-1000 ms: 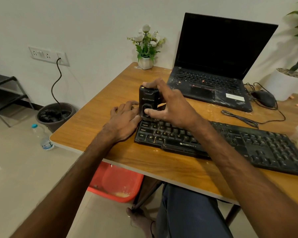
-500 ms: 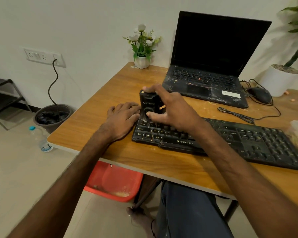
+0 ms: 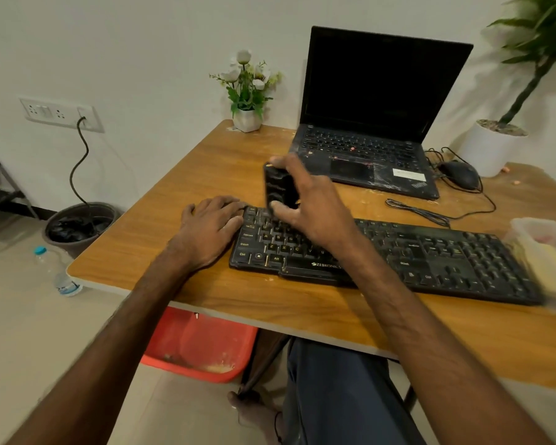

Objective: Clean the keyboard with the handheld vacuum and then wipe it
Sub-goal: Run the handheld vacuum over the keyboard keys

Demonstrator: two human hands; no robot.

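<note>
Now right hand (image 3: 315, 203) gripping handheld vacuum (image 3: 280, 189) upright over keyboard (image 3: 430, 252), left hand (image 3: 211, 228) flat beside it

**Clearance on tabletop (image 3: 270, 303)**

Open: bare strip along the near edge; back-left wood between flower pot (image 3: 247, 119) and left hand (image 3: 211, 226).
Obstructed: laptop (image 3: 366, 149) behind keyboard (image 3: 430, 255); mouse (image 3: 459, 174) and cable (image 3: 418, 211) right rear; pale bag (image 3: 546, 252) over its right end; left hand at its left end; right hand (image 3: 312, 203) gripping handheld vacuum (image 3: 278, 187) above left keys.
</note>
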